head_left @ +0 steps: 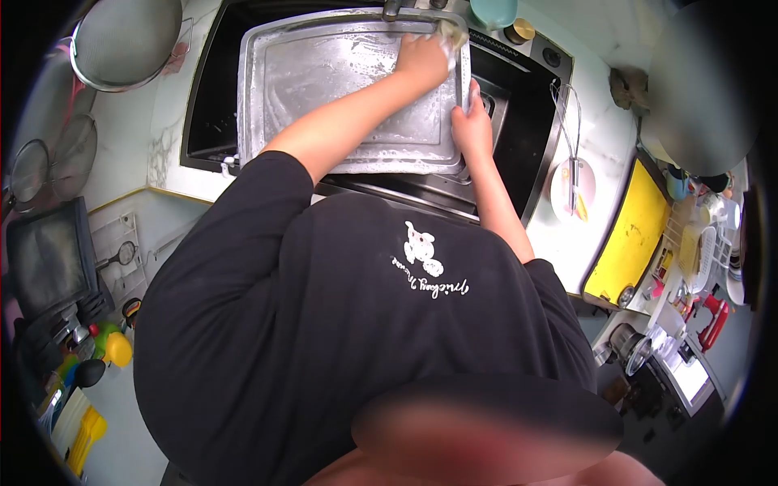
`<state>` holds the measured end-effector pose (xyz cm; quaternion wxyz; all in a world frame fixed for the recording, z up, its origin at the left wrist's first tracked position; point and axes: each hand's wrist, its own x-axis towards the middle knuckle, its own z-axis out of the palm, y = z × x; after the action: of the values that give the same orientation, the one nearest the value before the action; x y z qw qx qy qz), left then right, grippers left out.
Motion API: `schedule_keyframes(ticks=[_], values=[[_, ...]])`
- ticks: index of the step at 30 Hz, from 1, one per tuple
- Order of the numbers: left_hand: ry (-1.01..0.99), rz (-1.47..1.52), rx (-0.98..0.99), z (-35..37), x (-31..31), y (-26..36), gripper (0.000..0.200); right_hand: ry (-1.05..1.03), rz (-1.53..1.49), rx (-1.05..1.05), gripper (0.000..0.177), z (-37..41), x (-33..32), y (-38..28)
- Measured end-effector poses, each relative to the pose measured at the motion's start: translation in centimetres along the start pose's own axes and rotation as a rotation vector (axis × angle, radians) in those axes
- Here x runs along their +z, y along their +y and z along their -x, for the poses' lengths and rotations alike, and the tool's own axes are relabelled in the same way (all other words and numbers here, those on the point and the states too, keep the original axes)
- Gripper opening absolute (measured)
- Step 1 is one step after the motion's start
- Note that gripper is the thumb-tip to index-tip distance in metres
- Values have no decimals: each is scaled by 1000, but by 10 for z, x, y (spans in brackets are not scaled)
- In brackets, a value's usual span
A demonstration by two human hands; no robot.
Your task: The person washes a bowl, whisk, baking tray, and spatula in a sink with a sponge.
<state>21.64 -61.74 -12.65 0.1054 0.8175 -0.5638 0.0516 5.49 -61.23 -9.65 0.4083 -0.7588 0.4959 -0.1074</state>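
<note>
A large soapy metal baking tray (324, 81) lies tilted across the black sink (519, 89). My left hand (423, 58) reaches across to the tray's far right corner and presses a pale sponge (452, 32) onto it. My right hand (472, 121) grips the tray's right rim, fingers curled over the edge. Suds streak the tray's surface. A tap (393, 8) stands just above the tray's far edge.
White counter (600, 138) surrounds the sink. On the right lie a whisk (571, 138) on a small plate, a yellow cutting board (632, 235) and a crowded dish rack (705, 243). A teal cup (494, 11) stands behind the sink. Strainers (121, 44) hang at the upper left; bottles (105, 348) stand lower left.
</note>
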Motion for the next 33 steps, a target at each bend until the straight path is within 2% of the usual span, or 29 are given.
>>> schedule_keyframes(ticks=[2,4,6,8,10,12,14,16,18,20,21,22,23,24,25,26,27,28,29,31,33], values=[[-124,116,73,25,-27,5,21,40,-12,-51,60,-1,1,0],[-36,233,183,66,-43,6,22,51,-11,-62,60,-3,3,3],[-171,268,232,108,-44,-3,27,56,-13,-68,59,-1,3,3],[-57,271,278,148,-53,-24,30,49,-20,-60,58,1,1,0],[-135,195,208,177,-70,-54,30,60,-8,-84,58,-2,4,4],[-316,200,-19,191,-91,-89,30,49,-24,-94,59,-1,3,4],[-393,-9,-283,183,-117,-114,31,48,13,-86,60,0,2,2],[179,-336,-103,182,-91,-156,34,44,53,-71,61,-1,3,3],[134,-278,-265,147,-64,-178,33,50,11,-121,60,-4,8,16],[127,-160,-451,98,-50,-160,32,76,37,-152,60,-6,9,15],[-40,-29,-356,74,-51,-142,31,76,36,-151,60,-5,9,13],[8,54,-169,58,-3,-135,28,66,66,-123,59,-2,6,7],[14,323,-174,69,-32,-80,24,65,67,-122,59,-4,6,8],[-169,317,2,75,-33,-46,24,65,68,-120,59,-6,8,11],[-206,312,-1,88,-33,-10,27,59,69,-127,59,-5,9,12],[-256,514,-25,109,-47,11,27,67,61,-112,59,-4,10,13],[-291,463,14,130,-33,14,25,73,53,-97,59,-3,10,14],[-261,472,141,145,-26,6,26,68,52,-103,59,-3,9,12],[-210,483,98,159,-24,-5,28,76,32,-132,59,-1,8,10],[-301,487,70,178,-80,-31,27,82,13,-162,58,1,8,11],[-261,403,13,204,-89,-73,24,54,3,-111,59,4,5,4]])
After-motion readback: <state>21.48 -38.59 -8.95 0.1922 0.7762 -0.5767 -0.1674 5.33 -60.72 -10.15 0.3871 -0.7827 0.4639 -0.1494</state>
